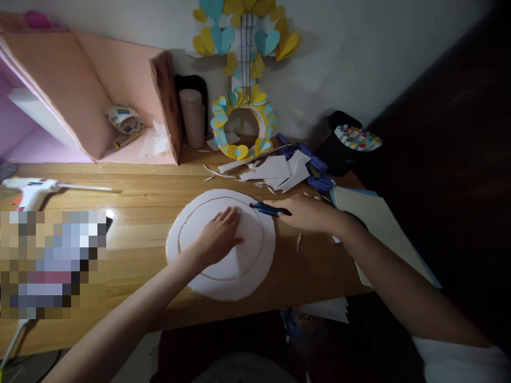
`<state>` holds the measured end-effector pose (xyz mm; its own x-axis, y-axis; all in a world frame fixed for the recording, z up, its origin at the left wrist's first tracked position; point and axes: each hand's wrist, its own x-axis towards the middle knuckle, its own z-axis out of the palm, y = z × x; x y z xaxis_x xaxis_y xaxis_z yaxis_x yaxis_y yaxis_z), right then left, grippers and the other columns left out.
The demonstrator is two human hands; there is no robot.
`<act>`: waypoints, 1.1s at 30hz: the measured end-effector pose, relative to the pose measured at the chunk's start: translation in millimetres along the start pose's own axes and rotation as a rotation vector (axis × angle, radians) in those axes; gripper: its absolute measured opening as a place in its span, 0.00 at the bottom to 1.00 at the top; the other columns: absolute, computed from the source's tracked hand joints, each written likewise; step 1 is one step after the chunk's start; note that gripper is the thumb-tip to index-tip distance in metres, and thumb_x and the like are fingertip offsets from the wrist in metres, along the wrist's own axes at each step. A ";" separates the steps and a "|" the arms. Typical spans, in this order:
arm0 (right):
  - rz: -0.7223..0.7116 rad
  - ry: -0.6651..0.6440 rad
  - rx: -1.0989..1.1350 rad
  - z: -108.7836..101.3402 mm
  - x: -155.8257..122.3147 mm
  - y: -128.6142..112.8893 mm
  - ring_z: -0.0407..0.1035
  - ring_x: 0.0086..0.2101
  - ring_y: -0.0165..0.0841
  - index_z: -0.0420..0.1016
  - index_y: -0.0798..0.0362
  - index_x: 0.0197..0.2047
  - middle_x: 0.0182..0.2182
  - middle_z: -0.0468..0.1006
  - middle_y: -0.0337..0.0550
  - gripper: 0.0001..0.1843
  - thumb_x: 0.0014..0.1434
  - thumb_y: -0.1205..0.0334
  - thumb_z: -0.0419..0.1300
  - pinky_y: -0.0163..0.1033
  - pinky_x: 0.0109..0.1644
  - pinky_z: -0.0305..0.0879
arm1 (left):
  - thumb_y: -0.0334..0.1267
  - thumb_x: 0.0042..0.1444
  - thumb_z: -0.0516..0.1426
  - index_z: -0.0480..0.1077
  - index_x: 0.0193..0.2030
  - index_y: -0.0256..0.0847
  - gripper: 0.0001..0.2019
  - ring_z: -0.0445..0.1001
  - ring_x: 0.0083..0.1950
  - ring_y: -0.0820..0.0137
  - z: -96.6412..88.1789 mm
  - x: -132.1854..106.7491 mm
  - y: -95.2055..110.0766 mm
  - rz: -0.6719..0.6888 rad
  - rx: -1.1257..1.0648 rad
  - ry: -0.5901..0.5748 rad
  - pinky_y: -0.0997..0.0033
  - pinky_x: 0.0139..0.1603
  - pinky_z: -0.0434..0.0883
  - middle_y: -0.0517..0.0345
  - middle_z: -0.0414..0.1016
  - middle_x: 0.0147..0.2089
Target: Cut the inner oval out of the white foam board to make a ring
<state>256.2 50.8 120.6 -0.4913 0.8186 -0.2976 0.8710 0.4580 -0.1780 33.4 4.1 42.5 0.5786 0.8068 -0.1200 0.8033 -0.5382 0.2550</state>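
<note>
From the head camera we look down on a wooden surface (139,197) in dim light. Near its middle lies a pale round disc (255,266) of card or foam, with a thin circle drawn inside its edge.

Our left hand (219,234) lies flat on the disc, fingers (231,215) spread and stretched out, pressing down and holding nothing.

Our right hand (309,213) rests at the upper right edge of the disc. Its fingers are curled tight around a blue and black craft knife (265,209), whose tip points left and meets the disc close to the drawn line.

Just behind the right hand lies a heap of white paper scraps (279,173), and beside them a bundle of blue yarn (315,170). Further right stands a black case of markers (351,141). A large cream sheet (379,223) lies under our right forearm.

Against the back wall leans a paper guitar (243,90) trimmed with yellow and blue hearts. To its left stands a pink open box (99,96) with a roll of tape (124,119) inside. At the far left lies a white glue gun (32,189); below it a patch of the picture is blurred out.
</note>
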 end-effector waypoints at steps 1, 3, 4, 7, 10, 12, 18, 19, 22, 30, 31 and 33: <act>0.038 0.001 0.015 1.8 -3.3 -5.7 0.73 0.45 0.40 0.65 0.42 0.61 0.50 0.77 0.42 0.28 0.58 0.68 0.52 0.37 0.44 0.65 | 0.44 0.60 0.55 0.53 0.65 0.21 0.33 0.48 0.69 0.51 2.1 6.2 3.4 -0.007 0.022 -0.001 0.55 0.66 0.54 0.31 0.49 0.69; 0.126 0.010 0.059 8.0 -10.2 -16.7 0.74 0.44 0.40 0.64 0.45 0.62 0.49 0.77 0.46 0.28 0.58 0.68 0.51 0.36 0.41 0.65 | 0.47 0.56 0.58 0.52 0.64 0.21 0.38 0.47 0.69 0.48 6.2 12.2 8.3 -0.016 0.051 -0.004 0.52 0.66 0.54 0.29 0.48 0.69; 0.174 0.019 0.077 12.0 -13.2 -21.6 0.74 0.43 0.40 0.63 0.46 0.63 0.48 0.78 0.47 0.28 0.58 0.68 0.51 0.36 0.38 0.65 | 0.48 0.55 0.59 0.53 0.64 0.21 0.39 0.47 0.69 0.47 7.9 13.1 10.1 -0.026 0.061 -0.003 0.51 0.65 0.55 0.28 0.48 0.68; 0.282 0.056 0.099 25.5 -19.6 -31.9 0.76 0.35 0.39 0.61 0.45 0.64 0.41 0.81 0.49 0.28 0.60 0.65 0.50 0.34 0.30 0.61 | 0.48 0.52 0.61 0.54 0.63 0.22 0.39 0.49 0.68 0.45 10.6 13.4 13.0 -0.059 0.097 0.007 0.50 0.64 0.57 0.27 0.49 0.68; 0.313 0.085 0.096 35.6 -22.2 -35.0 0.76 0.32 0.39 0.61 0.45 0.64 0.36 0.82 0.49 0.28 0.60 0.64 0.50 0.34 0.27 0.58 | 0.49 0.52 0.62 0.55 0.63 0.22 0.40 0.51 0.68 0.44 10.5 15.1 13.9 -0.062 0.144 0.003 0.50 0.63 0.59 0.27 0.50 0.67; 0.321 0.085 0.094 38.6 -23.3 -34.9 0.76 0.31 0.38 0.60 0.43 0.64 0.35 0.82 0.49 0.28 0.60 0.64 0.50 0.34 0.26 0.57 | 0.49 0.51 0.62 0.55 0.63 0.21 0.40 0.53 0.67 0.44 10.3 16.7 14.1 -0.055 0.168 -0.009 0.51 0.62 0.60 0.26 0.51 0.67; 0.356 0.070 0.065 34.6 -34.2 -40.0 0.76 0.33 0.38 0.62 0.44 0.63 0.35 0.82 0.47 0.28 0.59 0.65 0.51 0.34 0.28 0.60 | 0.51 0.50 0.62 0.58 0.63 0.24 0.40 0.55 0.66 0.42 12.6 18.4 16.7 -0.064 0.192 0.014 0.50 0.62 0.60 0.28 0.53 0.67; 0.370 0.064 0.072 33.9 -36.4 -41.9 0.76 0.33 0.37 0.62 0.44 0.63 0.35 0.82 0.47 0.28 0.59 0.66 0.52 0.33 0.28 0.60 | 0.50 0.50 0.62 0.58 0.63 0.23 0.40 0.54 0.66 0.42 12.4 18.3 17.5 -0.074 0.186 0.008 0.50 0.62 0.60 0.28 0.52 0.67; 0.428 0.060 0.111 35.3 -40.5 -47.5 0.76 0.32 0.36 0.63 0.44 0.63 0.34 0.82 0.47 0.28 0.59 0.66 0.52 0.33 0.28 0.60 | 0.49 0.51 0.62 0.57 0.63 0.22 0.40 0.52 0.67 0.42 10.2 17.7 19.6 -0.093 0.170 -0.021 0.51 0.63 0.59 0.28 0.51 0.68; 0.476 0.075 0.202 45.7 -52.3 -58.1 0.75 0.30 0.34 0.63 0.49 0.63 0.32 0.82 0.47 0.27 0.59 0.69 0.51 0.32 0.27 0.61 | 0.48 0.51 0.62 0.57 0.63 0.22 0.39 0.52 0.67 0.42 12.9 16.9 19.6 -0.099 0.176 -0.008 0.50 0.63 0.58 0.29 0.50 0.68; 0.478 0.075 0.191 47.2 -55.4 -58.5 0.75 0.29 0.34 0.64 0.49 0.62 0.31 0.82 0.46 0.27 0.59 0.69 0.52 0.31 0.27 0.61 | 0.48 0.51 0.62 0.57 0.63 0.23 0.39 0.52 0.67 0.42 13.9 17.0 19.3 -0.095 0.178 -0.005 0.49 0.63 0.59 0.29 0.51 0.68; 0.478 0.090 0.169 51.4 -61.3 -59.2 0.75 0.29 0.33 0.64 0.48 0.62 0.30 0.81 0.45 0.27 0.59 0.69 0.52 0.31 0.26 0.61 | 0.48 0.51 0.62 0.57 0.63 0.23 0.39 0.53 0.67 0.41 15.4 17.2 18.7 -0.090 0.186 0.000 0.48 0.62 0.59 0.28 0.51 0.68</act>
<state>234.3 -44.3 101.2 -0.0295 0.9528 -0.3021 0.9808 -0.0307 -0.1928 60.5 4.2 30.4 0.5036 0.8535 -0.1340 0.8638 -0.4999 0.0620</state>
